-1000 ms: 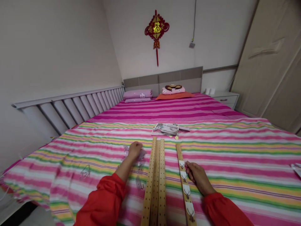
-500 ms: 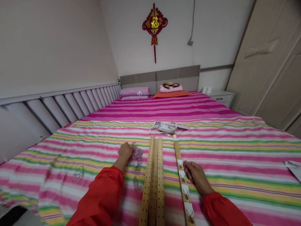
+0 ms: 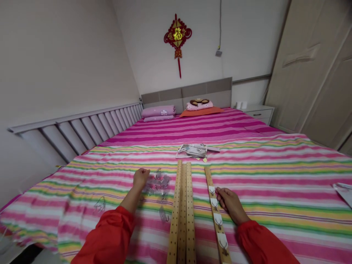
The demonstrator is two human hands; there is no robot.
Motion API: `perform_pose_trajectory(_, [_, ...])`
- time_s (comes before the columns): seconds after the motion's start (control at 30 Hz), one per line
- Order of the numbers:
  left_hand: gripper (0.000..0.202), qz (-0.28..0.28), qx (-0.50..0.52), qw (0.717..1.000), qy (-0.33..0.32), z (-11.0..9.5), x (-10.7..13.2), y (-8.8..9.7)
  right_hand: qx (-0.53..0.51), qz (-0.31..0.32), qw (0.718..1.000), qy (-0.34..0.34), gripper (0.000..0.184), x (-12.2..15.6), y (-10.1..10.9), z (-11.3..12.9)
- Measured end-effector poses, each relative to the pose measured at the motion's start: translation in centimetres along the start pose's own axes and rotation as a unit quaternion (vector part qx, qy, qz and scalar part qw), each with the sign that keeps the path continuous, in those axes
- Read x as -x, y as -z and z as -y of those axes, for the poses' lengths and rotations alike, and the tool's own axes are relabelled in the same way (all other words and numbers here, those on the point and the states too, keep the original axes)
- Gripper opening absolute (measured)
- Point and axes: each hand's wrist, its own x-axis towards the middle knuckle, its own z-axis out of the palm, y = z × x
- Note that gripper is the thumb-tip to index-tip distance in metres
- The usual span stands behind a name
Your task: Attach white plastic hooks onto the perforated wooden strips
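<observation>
My left hand is closed, fingertips together, above the striped sheet; whatever it may hold is too small to make out. Close to its right lies a loose group of clear plastic hooks, with another clear hook nearer me. A narrow wooden strip carries several white hooks in a row. The fingers of my right hand are curled together at the right edge of the farthest white hook; their grip is partly hidden. Between my hands stand perforated wooden strips, side by side.
Beyond the strips lies a clear plastic packet. A thin clear piece rests at the left, and a white packet at the far right. Folded bedding sits by the headboard. A slatted rail runs along the left.
My left hand has moved left and away from the clear hooks, leaving more of them in sight. My right hand stays beside the farthest white hook. The view has shifted slightly.
</observation>
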Motion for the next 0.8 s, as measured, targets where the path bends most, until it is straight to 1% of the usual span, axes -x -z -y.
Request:
perform_pose_trajectory(0.07, [0.031,0.003,0.000,1.000,-0.001,0.3,0.1,0.1,-0.001,-0.001,1.000,0.003,0.040,0.1,0.0,0.1])
perform_pose_trajectory(0.17, [0.033,0.029,-0.018,0.999,-0.003,0.3,0.4,-0.2,-0.002,-0.003,1.000,0.001,0.041,0.2,-0.1,0.3])
perform_pose_trajectory(0.27, [0.026,0.059,-0.052,0.997,0.001,-0.2,0.6,-0.8,-0.002,-0.001,1.000,0.003,0.042,0.4,-0.1,0.4])
perform_pose_trajectory(0.33, [0.020,0.068,-0.081,0.994,0.009,-0.7,0.7,-1.3,0.000,-0.001,1.000,0.006,0.042,0.4,-0.1,0.4])
perform_pose_trajectory(0.47, [0.020,0.069,-0.133,0.989,0.007,-1.6,0.4,-2.3,0.005,0.000,1.000,0.001,0.041,0.1,0.0,0.2])
perform_pose_trajectory(0.6, [0.020,0.071,-0.164,0.984,0.002,-1.8,-0.3,-3.3,-0.002,0.007,1.000,-0.004,0.041,0.0,0.1,0.0])
perform_pose_trajectory(0.7, [0.014,0.071,-0.165,0.984,0.013,-1.7,-0.7,-3.9,-0.008,0.012,1.000,-0.010,0.041,0.2,0.1,0.1])
perform_pose_trajectory(0.8, [0.011,0.064,-0.139,0.987,0.039,-1.3,-1.0,-3.8,-0.011,0.010,1.000,-0.009,0.040,0.3,0.1,0.3])
